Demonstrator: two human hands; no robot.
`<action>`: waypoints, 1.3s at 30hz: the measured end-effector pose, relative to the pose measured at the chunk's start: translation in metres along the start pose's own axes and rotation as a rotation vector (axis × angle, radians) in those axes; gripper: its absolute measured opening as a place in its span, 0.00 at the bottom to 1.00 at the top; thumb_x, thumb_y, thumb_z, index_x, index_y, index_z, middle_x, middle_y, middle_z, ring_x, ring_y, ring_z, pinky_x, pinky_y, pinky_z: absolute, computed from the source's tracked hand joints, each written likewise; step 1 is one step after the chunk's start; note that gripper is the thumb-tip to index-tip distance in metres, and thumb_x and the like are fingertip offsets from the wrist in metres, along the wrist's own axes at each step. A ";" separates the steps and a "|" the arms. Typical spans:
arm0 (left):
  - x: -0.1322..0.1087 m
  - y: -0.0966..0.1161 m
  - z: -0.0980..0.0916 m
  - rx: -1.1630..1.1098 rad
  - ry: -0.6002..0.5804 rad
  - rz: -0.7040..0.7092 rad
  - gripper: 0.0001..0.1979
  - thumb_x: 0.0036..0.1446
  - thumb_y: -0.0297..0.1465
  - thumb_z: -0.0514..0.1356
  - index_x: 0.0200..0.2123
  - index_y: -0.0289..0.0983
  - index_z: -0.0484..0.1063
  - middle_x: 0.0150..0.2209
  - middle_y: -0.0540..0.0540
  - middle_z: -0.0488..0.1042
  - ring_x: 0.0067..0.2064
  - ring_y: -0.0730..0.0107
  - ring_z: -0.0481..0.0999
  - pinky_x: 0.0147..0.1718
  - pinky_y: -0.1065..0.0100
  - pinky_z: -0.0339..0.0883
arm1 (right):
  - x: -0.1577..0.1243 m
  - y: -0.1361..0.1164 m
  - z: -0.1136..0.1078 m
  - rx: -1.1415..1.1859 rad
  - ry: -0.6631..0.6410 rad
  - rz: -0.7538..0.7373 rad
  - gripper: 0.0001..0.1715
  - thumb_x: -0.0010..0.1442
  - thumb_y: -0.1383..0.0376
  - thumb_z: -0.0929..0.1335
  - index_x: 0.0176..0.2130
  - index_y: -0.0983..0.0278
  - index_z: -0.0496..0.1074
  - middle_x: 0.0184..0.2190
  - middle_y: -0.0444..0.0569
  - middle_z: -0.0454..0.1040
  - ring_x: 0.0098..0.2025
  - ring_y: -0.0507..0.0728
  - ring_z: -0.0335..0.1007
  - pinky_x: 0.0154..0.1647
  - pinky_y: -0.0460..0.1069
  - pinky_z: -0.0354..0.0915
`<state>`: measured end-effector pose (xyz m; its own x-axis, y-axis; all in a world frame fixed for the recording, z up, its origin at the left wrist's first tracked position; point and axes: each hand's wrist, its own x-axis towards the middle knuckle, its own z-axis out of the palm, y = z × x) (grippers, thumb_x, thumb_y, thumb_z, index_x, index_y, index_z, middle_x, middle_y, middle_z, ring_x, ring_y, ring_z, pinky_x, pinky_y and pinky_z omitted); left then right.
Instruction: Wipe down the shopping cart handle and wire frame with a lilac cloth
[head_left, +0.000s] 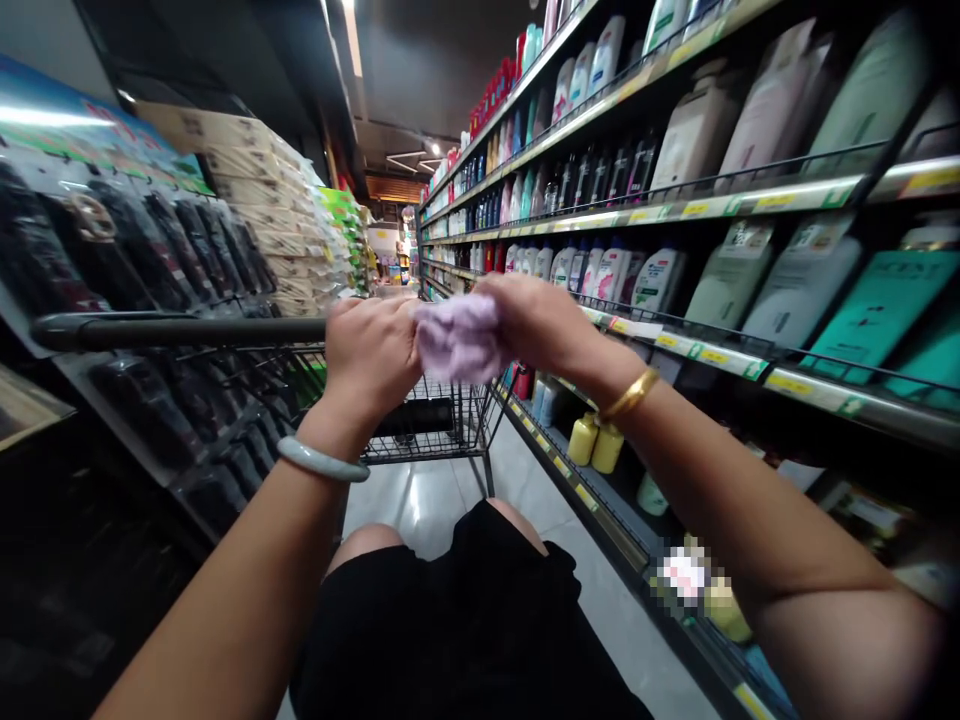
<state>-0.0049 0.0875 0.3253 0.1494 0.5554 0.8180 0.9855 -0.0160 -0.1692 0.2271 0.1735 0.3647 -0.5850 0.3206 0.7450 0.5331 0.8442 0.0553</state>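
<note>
My left hand (371, 350) is wrapped round the dark handle (195, 330) of a black wire shopping cart (465, 425). A pale jade-like bangle circles that wrist. Bunched up between my two hands is a light purple cloth (459, 340), lying over the right part of the handle. My right hand (536, 320) is closed on the cloth from the right, with a gold bracelet on its wrist. Its fingertips are hidden, and the handle beneath the cloth is covered.
Shelves (690, 205) with shampoo and pump bottles line the right side, with yellow bottles (596, 442) low down. Packaged dark goods (180, 240) hang at left, before stacked cartons (262, 200). Grey floor tiles (416, 495) run ahead between them.
</note>
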 end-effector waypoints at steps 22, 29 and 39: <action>-0.007 -0.006 -0.007 0.031 0.055 0.021 0.23 0.70 0.40 0.43 0.40 0.44 0.79 0.37 0.43 0.83 0.41 0.51 0.80 0.43 0.48 0.61 | -0.021 0.019 -0.045 0.390 -0.074 -0.083 0.18 0.62 0.55 0.77 0.47 0.62 0.78 0.43 0.46 0.79 0.49 0.59 0.73 0.52 0.54 0.69; -0.012 -0.012 -0.009 0.115 0.056 -0.004 0.28 0.72 0.42 0.40 0.42 0.41 0.79 0.37 0.44 0.82 0.40 0.54 0.77 0.44 0.50 0.61 | -0.054 0.041 -0.010 0.399 0.259 0.146 0.21 0.65 0.54 0.72 0.56 0.56 0.76 0.53 0.51 0.80 0.56 0.63 0.74 0.56 0.59 0.71; -0.019 -0.040 -0.011 0.012 0.055 -0.116 0.28 0.68 0.45 0.44 0.44 0.43 0.83 0.34 0.45 0.80 0.39 0.53 0.72 0.42 0.52 0.57 | -0.050 0.005 0.045 0.461 0.514 0.233 0.23 0.69 0.63 0.66 0.61 0.56 0.72 0.60 0.52 0.77 0.64 0.63 0.73 0.66 0.62 0.69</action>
<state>-0.0465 0.0687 0.3229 0.0393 0.5069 0.8611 0.9954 0.0555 -0.0781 0.2314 0.1811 0.2984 -0.0660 0.3675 0.9277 0.2309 0.9101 -0.3441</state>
